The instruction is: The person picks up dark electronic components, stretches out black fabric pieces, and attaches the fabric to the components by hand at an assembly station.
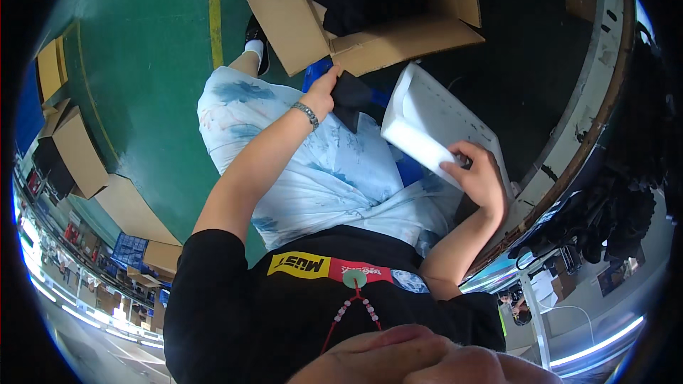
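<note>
**Dark fabric pinched at left, white block gripped by its edge at right**

A dark, matt piece of fabric (350, 92) is held in the left hand (326, 92), its upper end pinched between thumb and fingers. The piece is hung over the lap, just below the front flap of an open cardboard box (398, 50), and is narrowed to a pointed lower corner. The near edge of a white block (441, 117) is clasped in the right hand (480, 174), with the thumb and forefinger curled over it. The block is smooth and box-like, tilted, its pale face marked with a row of small dark specks; whether it is made of foam or plastic cannot be told.

The box is formed of plain brown board, with its flaps spread outward, and dark, soft-looking contents (363, 0) are held inside. The lap is covered by thin, creased trousers (320, 171), patterned in blue on white.

Between the fabric and the block, a gap is left above the trousers. The block's upper corner is set near the box's front flap. On the right, the space is bounded by a pale rail (587, 110) with dark slots. On the left, a broad stretch of green floor (149, 78) is crossed by a yellow line (215, 14).
</note>
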Demonstrator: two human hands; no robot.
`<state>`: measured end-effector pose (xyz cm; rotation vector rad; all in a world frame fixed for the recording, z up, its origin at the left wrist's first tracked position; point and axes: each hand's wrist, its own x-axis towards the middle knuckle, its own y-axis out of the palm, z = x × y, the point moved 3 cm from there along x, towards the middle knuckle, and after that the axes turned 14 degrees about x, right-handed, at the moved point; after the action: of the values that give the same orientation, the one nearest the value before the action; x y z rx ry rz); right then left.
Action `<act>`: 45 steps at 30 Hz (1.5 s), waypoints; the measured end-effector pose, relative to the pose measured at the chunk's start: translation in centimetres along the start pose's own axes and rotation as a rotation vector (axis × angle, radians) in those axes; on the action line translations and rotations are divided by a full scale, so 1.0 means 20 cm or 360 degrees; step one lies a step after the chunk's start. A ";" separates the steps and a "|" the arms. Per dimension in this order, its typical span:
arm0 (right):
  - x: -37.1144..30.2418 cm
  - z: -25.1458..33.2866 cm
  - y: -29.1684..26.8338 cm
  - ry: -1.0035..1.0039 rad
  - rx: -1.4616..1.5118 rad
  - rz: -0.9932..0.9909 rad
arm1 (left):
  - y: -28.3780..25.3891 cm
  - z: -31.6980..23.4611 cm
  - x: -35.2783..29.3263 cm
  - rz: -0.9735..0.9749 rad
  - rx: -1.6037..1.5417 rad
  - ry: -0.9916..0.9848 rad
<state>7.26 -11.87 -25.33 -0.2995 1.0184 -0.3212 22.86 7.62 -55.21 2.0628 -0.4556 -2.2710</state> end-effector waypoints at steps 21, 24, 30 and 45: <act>0.39 -0.41 0.04 -0.0019 0.1273 -0.0927 | -0.12 -1.00 -0.11 -0.0108 -0.0101 0.0619; 0.41 -0.63 -0.02 0.0356 0.1714 -0.1078 | -0.07 -0.94 -0.21 -0.0096 -0.0167 0.0538; 0.41 -1.08 0.07 0.0339 0.2540 -0.1186 | -0.15 -0.92 -0.41 -0.0004 -0.0030 0.0607; 0.38 -1.34 0.47 -0.0216 0.2085 -0.1228 | 0.22 -0.56 -1.34 0.0719 0.0325 0.1068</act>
<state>-11.03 -8.91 -48.10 0.5025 0.3533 -1.5416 36.23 7.21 -29.02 2.3309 -0.9890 -1.2380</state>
